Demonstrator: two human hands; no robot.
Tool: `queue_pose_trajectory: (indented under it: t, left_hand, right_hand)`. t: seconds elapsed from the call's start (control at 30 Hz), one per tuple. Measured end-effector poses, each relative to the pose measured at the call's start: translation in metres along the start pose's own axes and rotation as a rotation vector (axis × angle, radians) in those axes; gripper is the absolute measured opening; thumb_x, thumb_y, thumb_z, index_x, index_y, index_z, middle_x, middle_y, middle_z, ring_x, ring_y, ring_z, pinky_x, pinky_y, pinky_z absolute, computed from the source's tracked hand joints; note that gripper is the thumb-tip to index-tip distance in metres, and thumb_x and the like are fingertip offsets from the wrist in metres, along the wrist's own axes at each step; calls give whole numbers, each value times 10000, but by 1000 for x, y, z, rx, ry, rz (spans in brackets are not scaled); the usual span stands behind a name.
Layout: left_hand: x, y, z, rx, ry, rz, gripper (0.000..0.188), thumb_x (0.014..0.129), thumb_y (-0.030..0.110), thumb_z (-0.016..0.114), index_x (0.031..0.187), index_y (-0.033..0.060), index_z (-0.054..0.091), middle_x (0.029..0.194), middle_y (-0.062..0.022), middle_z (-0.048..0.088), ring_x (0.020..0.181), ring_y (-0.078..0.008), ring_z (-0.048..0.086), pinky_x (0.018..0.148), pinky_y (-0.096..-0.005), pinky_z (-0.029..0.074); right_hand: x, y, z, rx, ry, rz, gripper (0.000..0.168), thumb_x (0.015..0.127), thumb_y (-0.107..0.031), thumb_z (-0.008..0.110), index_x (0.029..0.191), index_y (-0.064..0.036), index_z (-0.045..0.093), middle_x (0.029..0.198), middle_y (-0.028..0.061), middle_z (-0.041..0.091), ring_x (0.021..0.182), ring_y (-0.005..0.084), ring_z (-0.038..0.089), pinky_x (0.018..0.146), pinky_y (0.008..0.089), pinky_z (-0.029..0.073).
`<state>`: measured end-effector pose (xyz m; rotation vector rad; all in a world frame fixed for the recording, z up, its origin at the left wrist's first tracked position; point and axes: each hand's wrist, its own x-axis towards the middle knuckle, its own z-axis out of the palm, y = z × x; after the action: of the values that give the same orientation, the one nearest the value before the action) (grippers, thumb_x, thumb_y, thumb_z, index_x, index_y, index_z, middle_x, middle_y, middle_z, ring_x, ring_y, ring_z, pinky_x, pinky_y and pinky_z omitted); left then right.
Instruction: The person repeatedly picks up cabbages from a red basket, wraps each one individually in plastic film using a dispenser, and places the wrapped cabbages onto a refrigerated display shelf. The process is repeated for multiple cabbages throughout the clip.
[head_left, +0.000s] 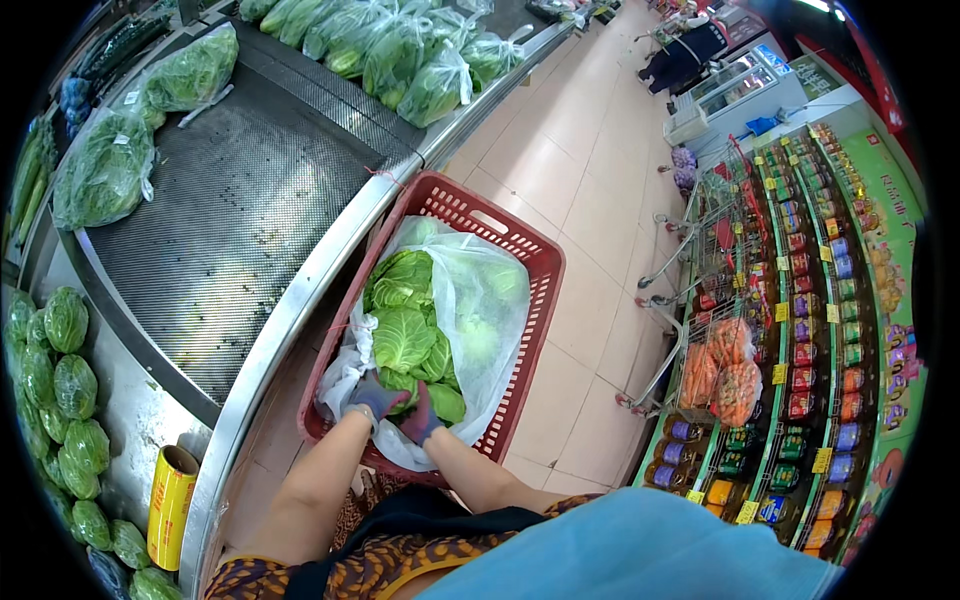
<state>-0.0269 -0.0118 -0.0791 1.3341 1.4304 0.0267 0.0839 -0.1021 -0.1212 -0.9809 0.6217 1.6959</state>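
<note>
My left hand (376, 397) and my right hand (421, 420), both in grey-and-purple gloves, are low in a red plastic crate (551, 300). Between them is a green cabbage (399, 381), gripped from both sides. Its underside is hidden by my fingers. Several more cabbages (405, 337) with loose outer leaves lie beyond my hands. A translucent white plastic bag (487, 300) lines the crate and covers the cabbages on its right side. The bag's bunched edge (349, 367) lies beside my left hand.
At left runs a metal-edged produce counter (300, 300) with a black mesh mat (225, 202), bagged greens (105, 169) and wrapped cabbages (75, 386). A yellow film roll (172, 510) stands near its edge. Right, a shopping cart (697, 330) holds bagged carrots (739, 390) beside shelves of jars (799, 352). A person (686, 52) is farther off.
</note>
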Motion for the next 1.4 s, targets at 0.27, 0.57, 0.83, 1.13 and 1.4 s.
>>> queue_pose_trajectory:
  t: [0.27, 0.57, 0.83, 1.13, 1.4]
  left_hand:
    - [-113, 43, -5, -229, 115, 335, 955, 585, 331, 822, 1363, 47, 347, 1259, -273, 409, 1165, -384, 439, 967, -415, 395]
    - [-179, 70, -15, -15, 169, 831, 874, 631, 260, 792, 1390, 113, 385, 1303, -242, 409, 1188, -403, 442, 1001, -447, 384]
    - [-161, 83, -43, -1179, -320, 197, 669, 911, 390, 568, 1443, 117, 266, 1399, -99, 398, 1233, -272, 454, 1004, -382, 397]
    - [-194, 169, -80, -1445, -1029, 277, 647, 904, 479, 536, 1389, 97, 342, 1363, -99, 469, 1222, -245, 493, 1013, -408, 422]
    - [-203, 179, -83, -931, -372, 478, 456, 886, 282, 646, 1237, 23, 511, 1145, -67, 605, 1049, -143, 579, 877, -285, 487]
  right_hand:
    - [-106, -44, 13, -285, -228, -246, 745, 814, -606, 513, 1361, -109, 417, 1405, 121, 413, 1271, 339, 395, 1017, 602, 317]
    - [-184, -18, 30, -147, -332, -412, 842, 810, -724, 437, 1418, -149, 344, 1423, 102, 403, 1293, 302, 401, 1074, 509, 316]
    - [-225, -42, 75, -1, -515, -770, 748, 851, -638, 480, 1398, -139, 376, 1402, 100, 430, 1266, 293, 431, 1053, 487, 357]
    - [-283, -75, 123, -629, -575, -1039, 970, 726, -637, 660, 1434, -99, 273, 1409, 106, 397, 1277, 251, 422, 1048, 432, 375]
    - [-295, -85, 104, -593, -573, -876, 1017, 652, -542, 786, 1413, -71, 303, 1364, 116, 437, 1258, 243, 436, 1019, 388, 398]
